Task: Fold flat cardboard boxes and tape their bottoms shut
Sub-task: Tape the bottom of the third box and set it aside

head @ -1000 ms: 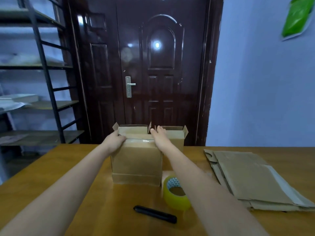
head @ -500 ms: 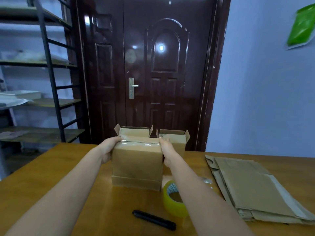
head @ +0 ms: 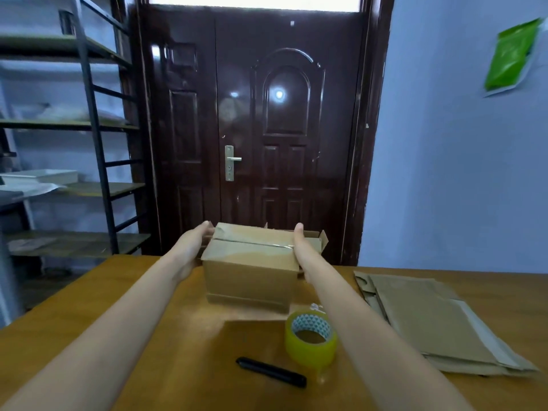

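Currently the taped cardboard box (head: 249, 265) sits between both hands: left hand (head: 194, 247) flat against its left end, right hand (head: 299, 247) flat against its right end, fingers straight, pressing inward. Box stands on the wooden surface (head: 148, 336), taped seam up, long axis left-right. Tape roll (head: 310, 336), black pen (head: 271, 371) and flat cardboard stack (head: 430, 318) lie nearer.
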`<state>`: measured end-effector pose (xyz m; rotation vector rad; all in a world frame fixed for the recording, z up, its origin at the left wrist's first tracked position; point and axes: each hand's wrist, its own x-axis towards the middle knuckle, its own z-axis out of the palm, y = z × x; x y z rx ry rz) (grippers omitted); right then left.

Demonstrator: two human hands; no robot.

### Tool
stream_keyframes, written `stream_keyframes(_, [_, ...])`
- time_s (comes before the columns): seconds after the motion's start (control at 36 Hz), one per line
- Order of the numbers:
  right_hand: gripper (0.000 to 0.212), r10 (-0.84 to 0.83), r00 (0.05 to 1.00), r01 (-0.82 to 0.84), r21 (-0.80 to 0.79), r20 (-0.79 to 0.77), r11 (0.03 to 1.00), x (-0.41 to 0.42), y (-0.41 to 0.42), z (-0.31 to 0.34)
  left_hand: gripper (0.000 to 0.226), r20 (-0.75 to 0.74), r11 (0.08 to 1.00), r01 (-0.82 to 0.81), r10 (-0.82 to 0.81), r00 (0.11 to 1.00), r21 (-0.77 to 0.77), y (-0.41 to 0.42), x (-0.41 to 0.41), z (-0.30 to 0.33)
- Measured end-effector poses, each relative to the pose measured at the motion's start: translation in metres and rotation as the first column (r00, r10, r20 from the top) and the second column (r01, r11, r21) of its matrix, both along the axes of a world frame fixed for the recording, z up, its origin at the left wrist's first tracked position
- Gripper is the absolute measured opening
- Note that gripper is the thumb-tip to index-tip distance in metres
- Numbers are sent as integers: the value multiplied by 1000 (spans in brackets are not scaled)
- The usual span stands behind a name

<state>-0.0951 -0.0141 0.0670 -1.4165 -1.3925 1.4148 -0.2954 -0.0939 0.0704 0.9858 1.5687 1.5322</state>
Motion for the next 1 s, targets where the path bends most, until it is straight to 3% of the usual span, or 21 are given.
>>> stream_keyframes(0.11, [65,-84,987,112,203,-141,973,11,-11,17,34,4,989,-44,44,999,140,-5,5,16])
stream_keyframes(0.31, [17,-11,929,170,399,-370,901,14,-27,30,31,-52,954,-157,175,983,256,-6,10,21])
stream_keyframes(0.39, [31,90,885,138,442,-457,886,17,-27,33,28,-11,958,-117,124,992,262,-9,12,17])
stream_keyframes(0.47, [57,169,901,58,496,-400,866,19,-24,29,29,-22,961,-81,90,996,264,-11,8,7])
stream_keyframes(0.56, [68,145,945,26,510,-294,860,16,-21,18,41,-58,964,-92,110,992,251,-12,5,-5])
stream_keyframes(0.72, [48,134,979,-57,417,-157,907,7,-17,-17,45,-88,973,-137,155,984,188,-8,2,-34])
stream_keyframes(0.86, [47,168,984,-138,335,-64,932,-6,-5,-49,47,-147,983,-168,178,973,73,-5,-5,-66])
stream_keyframes(1.0, [42,214,976,-214,242,24,946,-18,7,-74,59,-56,988,-148,145,988,-42,-6,-3,-92])
